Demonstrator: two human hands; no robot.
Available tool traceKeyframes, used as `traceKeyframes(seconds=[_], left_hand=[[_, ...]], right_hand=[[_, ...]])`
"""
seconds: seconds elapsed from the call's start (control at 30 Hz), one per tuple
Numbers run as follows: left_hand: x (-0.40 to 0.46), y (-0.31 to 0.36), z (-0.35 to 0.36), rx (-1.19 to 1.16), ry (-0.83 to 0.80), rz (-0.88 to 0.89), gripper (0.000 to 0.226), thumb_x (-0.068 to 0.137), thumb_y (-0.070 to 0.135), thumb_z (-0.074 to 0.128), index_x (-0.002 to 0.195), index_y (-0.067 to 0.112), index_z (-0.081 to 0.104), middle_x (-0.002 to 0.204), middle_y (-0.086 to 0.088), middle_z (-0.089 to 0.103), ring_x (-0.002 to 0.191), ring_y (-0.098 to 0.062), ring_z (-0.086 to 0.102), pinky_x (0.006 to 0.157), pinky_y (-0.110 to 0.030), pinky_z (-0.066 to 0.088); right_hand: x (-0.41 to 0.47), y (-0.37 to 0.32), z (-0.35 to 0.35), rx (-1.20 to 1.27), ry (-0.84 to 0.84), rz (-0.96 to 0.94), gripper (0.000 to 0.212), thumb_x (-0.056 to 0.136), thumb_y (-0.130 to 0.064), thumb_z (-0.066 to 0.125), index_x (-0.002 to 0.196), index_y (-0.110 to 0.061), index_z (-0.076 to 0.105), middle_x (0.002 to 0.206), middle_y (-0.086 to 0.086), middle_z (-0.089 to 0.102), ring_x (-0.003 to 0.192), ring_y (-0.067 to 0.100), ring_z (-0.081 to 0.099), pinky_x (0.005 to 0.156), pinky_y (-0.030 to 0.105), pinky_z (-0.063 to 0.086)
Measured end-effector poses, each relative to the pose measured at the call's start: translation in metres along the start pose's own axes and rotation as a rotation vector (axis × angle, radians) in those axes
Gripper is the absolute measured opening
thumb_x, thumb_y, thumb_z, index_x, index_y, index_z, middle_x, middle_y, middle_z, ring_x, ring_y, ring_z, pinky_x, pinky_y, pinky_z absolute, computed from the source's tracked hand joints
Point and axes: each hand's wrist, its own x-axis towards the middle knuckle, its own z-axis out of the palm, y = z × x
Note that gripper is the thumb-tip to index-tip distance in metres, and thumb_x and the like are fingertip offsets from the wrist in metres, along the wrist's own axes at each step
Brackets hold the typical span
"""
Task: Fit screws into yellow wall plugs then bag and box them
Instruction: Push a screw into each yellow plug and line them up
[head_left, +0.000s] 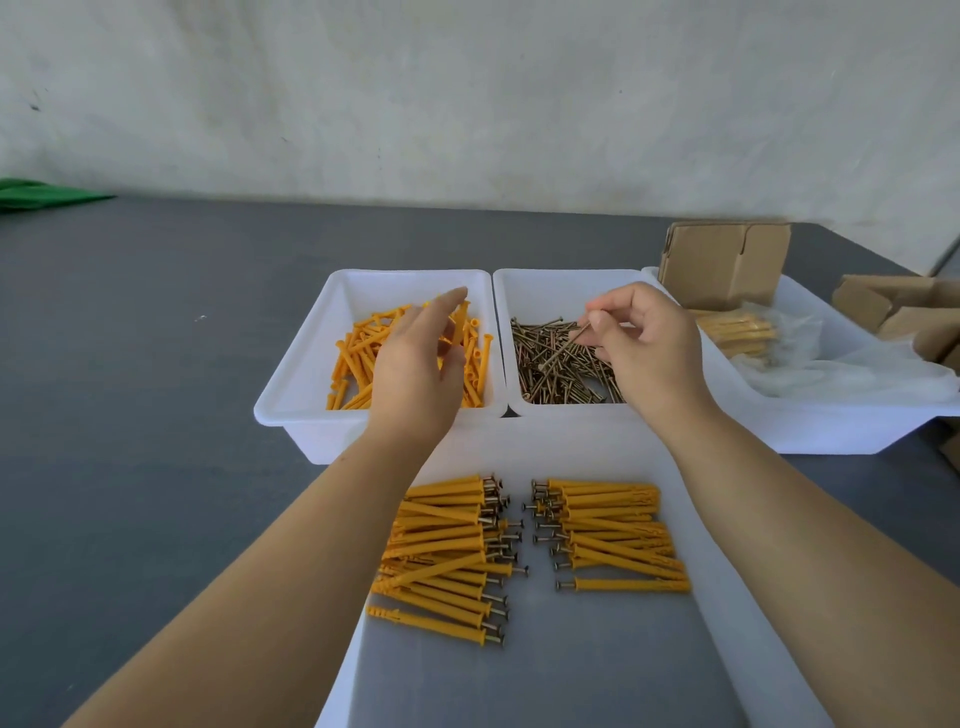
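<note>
Right now the right hand (644, 348) pinches a single screw (569, 343) between thumb and fingertips, lifting it just above the heap in the screw bin (519, 291). Left of that bin, the left hand (415, 358) hangs over the plug bin (311, 374) with fingers spread and relaxed, reaching toward the loose yellow plugs (358, 353); nothing sits in its grasp that I can see, though the palm hides what lies under it.

So we're at the pick-up: one screw in hand, a plug yet to be taken. My read is that assembly is well along but bagging of this batch has not begun.

Nearer the person than the screw bin lies a shallow white tray (696, 519), and on it two groups of finished plugs, the left group (447, 551) and the right group (618, 535), screw heads facing each other across a gap. Right of the screw bin, a third bin (831, 431) holds clear bags (795, 343), one with yellow plugs inside, and a folded cardboard box (722, 260). More cardboard (893, 312) sits farther right on the grey table (156, 364).

Next, I'd say, the left hand needs to close on one plug with its open end toward the screw, so the tip can be lined up and pushed in.
</note>
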Motion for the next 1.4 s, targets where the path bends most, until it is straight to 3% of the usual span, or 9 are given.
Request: traceKeyframes(seconds=[0.2, 0.3, 0.4, 0.53, 0.63, 0.73, 1.0, 1.1, 1.4], left_hand=[[0.002, 0.006, -0.003, -0.246, 0.204, -0.094, 0.031, 0.096, 0.007, 0.056, 0.123, 0.02, 0.051, 0.094, 0.006, 0.062, 0.081, -0.008, 0.07, 0.063, -0.037, 0.057], [0.0, 0.012, -0.007, -0.293, 0.305, -0.003, 0.024, 0.1, 0.009, 0.048, 0.121, 0.016, 0.056, 0.09, 0.002, 0.066, 0.076, -0.009, 0.067, 0.062, -0.03, 0.053], [0.0, 0.018, -0.012, -0.135, 0.401, 0.179, 0.025, 0.1, 0.007, 0.047, 0.117, 0.009, 0.065, 0.094, -0.002, 0.066, 0.08, -0.012, 0.062, 0.066, -0.024, 0.048], [-0.003, 0.018, -0.009, 0.003, 0.219, 0.28, 0.023, 0.094, 0.003, 0.058, 0.111, 0.006, 0.072, 0.092, -0.007, 0.064, 0.072, -0.016, 0.055, 0.06, -0.03, 0.045], [-0.007, 0.018, -0.005, 0.048, 0.067, 0.25, 0.018, 0.09, 0.007, 0.066, 0.106, 0.008, 0.074, 0.084, -0.003, 0.068, 0.069, -0.011, 0.052, 0.062, -0.03, 0.047], [-0.009, 0.016, -0.003, 0.037, -0.029, 0.247, 0.01, 0.088, 0.01, 0.07, 0.096, 0.011, 0.075, 0.082, 0.0, 0.07, 0.07, -0.013, 0.057, 0.062, -0.026, 0.048], [-0.011, 0.014, -0.002, -0.007, -0.173, 0.163, 0.006, 0.088, 0.015, 0.07, 0.093, 0.012, 0.074, 0.08, 0.004, 0.069, 0.074, -0.013, 0.059, 0.069, -0.028, 0.05], [-0.01, 0.014, -0.005, -0.049, -0.168, 0.104, 0.005, 0.089, 0.015, 0.07, 0.093, 0.014, 0.074, 0.084, 0.007, 0.069, 0.076, -0.009, 0.057, 0.067, -0.014, 0.043], [-0.01, 0.015, -0.006, -0.061, -0.222, 0.127, 0.003, 0.086, 0.013, 0.073, 0.089, 0.013, 0.075, 0.079, 0.01, 0.065, 0.072, -0.007, 0.056, 0.064, -0.016, 0.044]], right_hand=[[-0.002, -0.002, -0.001, 0.037, 0.036, 0.009, 0.016, 0.102, -0.006, 0.047, 0.1, -0.019, 0.057, 0.089, 0.002, 0.073, 0.08, 0.011, 0.073, 0.081, 0.035, 0.058], [-0.002, -0.003, -0.001, -0.035, 0.104, -0.064, 0.018, 0.101, -0.008, 0.047, 0.106, -0.02, 0.061, 0.08, -0.007, 0.067, 0.071, 0.008, 0.069, 0.075, 0.038, 0.059], [-0.002, -0.007, -0.001, -0.173, 0.088, -0.171, 0.025, 0.1, -0.012, 0.052, 0.116, -0.019, 0.069, 0.09, -0.012, 0.066, 0.074, 0.003, 0.059, 0.069, 0.023, 0.051], [-0.01, -0.019, 0.005, -0.271, -0.116, -0.27, 0.033, 0.098, -0.005, 0.055, 0.124, -0.018, 0.069, 0.103, -0.006, 0.072, 0.082, -0.006, 0.059, 0.077, 0.007, 0.042], [-0.019, -0.029, 0.011, -0.252, -0.232, -0.257, 0.028, 0.094, -0.008, 0.063, 0.119, -0.017, 0.072, 0.099, -0.007, 0.076, 0.094, 0.0, 0.068, 0.091, 0.017, 0.05], [-0.023, -0.033, 0.013, -0.251, -0.312, -0.256, 0.021, 0.092, -0.006, 0.067, 0.107, -0.017, 0.077, 0.095, -0.006, 0.076, 0.091, 0.005, 0.069, 0.086, 0.024, 0.054], [-0.023, -0.032, 0.013, -0.35, -0.328, -0.223, 0.021, 0.089, -0.005, 0.069, 0.1, -0.02, 0.079, 0.094, -0.002, 0.071, 0.085, 0.011, 0.064, 0.08, 0.031, 0.054], [-0.02, -0.031, 0.01, -0.365, -0.294, -0.218, 0.02, 0.089, -0.006, 0.069, 0.098, -0.02, 0.079, 0.094, -0.004, 0.071, 0.085, 0.01, 0.064, 0.078, 0.022, 0.051], [-0.021, -0.026, 0.016, -0.377, -0.343, -0.244, 0.018, 0.085, -0.008, 0.074, 0.094, -0.022, 0.078, 0.085, -0.014, 0.065, 0.081, 0.0, 0.06, 0.072, 0.005, 0.04]])
